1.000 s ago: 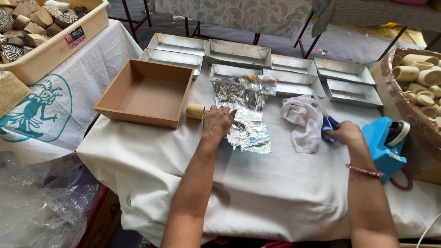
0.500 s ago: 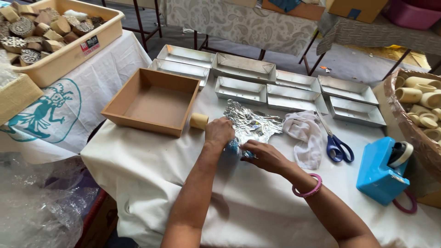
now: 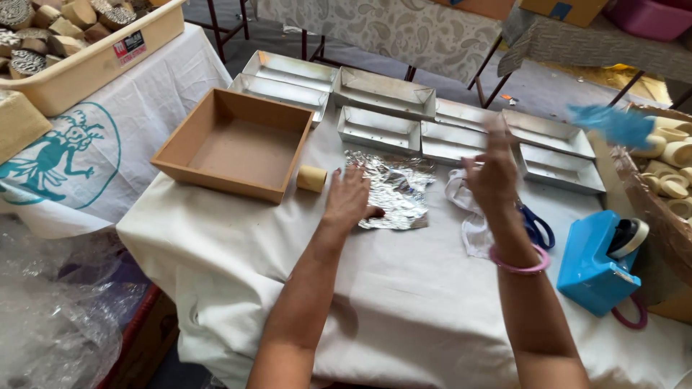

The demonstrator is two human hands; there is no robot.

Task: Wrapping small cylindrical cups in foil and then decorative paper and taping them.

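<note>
**Left hand flat on foil sheet, right hand raised and empty**

Head view: The left hand [image 3: 348,199] lay palm down, fingers spread, on the near left edge of a crumpled foil sheet [image 3: 395,189]. Its grip was fully open and closed on nothing; it only pressed the foil. The foil lay flat on the white-clothed table [image 3: 404,310], at mid table, just near of the metal trays [image 3: 380,128]. The right hand [image 3: 494,171] was lifted above the table, right of the foil and apart from it, fingers loosely extended, blurred, holding nothing visible. A pink bangle [image 3: 517,263] sat on that wrist. A small cork-coloured cylinder [image 3: 311,178] stood just left of the left hand, touching the near right corner of an empty brown box [image 3: 234,142]. A white cloth [image 3: 468,216] and blue-handled scissors [image 3: 537,227] lay partly behind the right forearm. A blue tape dispenser [image 3: 598,263] stood at the right. A blurred blue object [image 3: 613,124] showed far right; its kind could not be told.
</note>
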